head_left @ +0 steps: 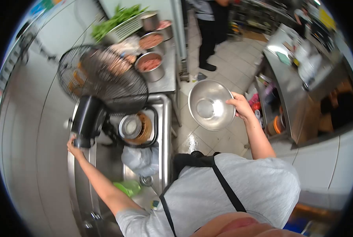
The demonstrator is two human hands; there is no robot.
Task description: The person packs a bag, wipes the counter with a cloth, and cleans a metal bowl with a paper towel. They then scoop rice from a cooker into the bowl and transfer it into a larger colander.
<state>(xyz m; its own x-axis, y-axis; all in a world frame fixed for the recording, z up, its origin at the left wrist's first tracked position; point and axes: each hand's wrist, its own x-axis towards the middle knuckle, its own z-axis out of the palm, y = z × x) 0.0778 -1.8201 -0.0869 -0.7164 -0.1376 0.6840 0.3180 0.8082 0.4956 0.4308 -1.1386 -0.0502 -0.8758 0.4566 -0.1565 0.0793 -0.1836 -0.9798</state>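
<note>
A wide stainless steel mixing bowl [200, 94] is tilted toward me, its inside bare. My right hand [241, 106] grips the bowl by its right rim, thumb on the inner wall. On the left, my left hand [74, 148] is closed at the back end of a black electric fan [89, 118], its fingers partly hidden behind the housing. The fan's round wire cage faces away over the sink's far end. Below the fan, the steel sink [166, 130] holds a black tub [156, 136] with a small metal pot [130, 126] and a brown basket-like container [145, 128].
Metal pots of raw meat [150, 65] and a crate of green leaves [119, 19] stand on the steel counter [169, 75]. A plastic bag [141, 160] and green bowl [128, 188] lie in the sink. Another person [208, 35] stands ahead. A steel workbench [281, 85] is at right.
</note>
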